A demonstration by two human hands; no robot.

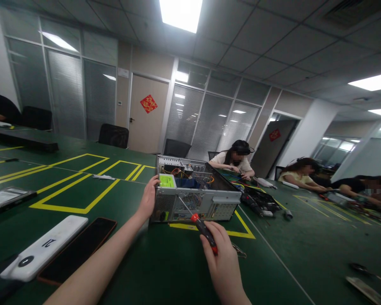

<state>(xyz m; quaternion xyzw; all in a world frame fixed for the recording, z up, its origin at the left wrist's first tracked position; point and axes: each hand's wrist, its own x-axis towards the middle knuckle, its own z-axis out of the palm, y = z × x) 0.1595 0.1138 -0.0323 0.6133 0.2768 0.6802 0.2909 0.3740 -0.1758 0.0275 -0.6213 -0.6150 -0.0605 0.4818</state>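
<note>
1. Head view: the green table (pixel 305 262) is carrying an open computer case (pixel 193 192), which is lying inside a yellow tape square (pixel 238 234) ahead of me.
2. My left hand (pixel 148 197) is holding the case's left rear corner, with the fingers pressed together.
3. My right hand (pixel 224 254) is gripping the red-black handle of the screwdriver (pixel 200 224), and its tip is meeting the case's rear panel.

Open grey computer case (pixel 197 199), red-black screwdriver (pixel 203 229)

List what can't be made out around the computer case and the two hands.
Head view: where the screwdriver tip meets the computer case, too small.
Head view: left hand fingertips, hidden over the case's edge.
Head view: right hand wrist, cut by the bottom edge.
</note>
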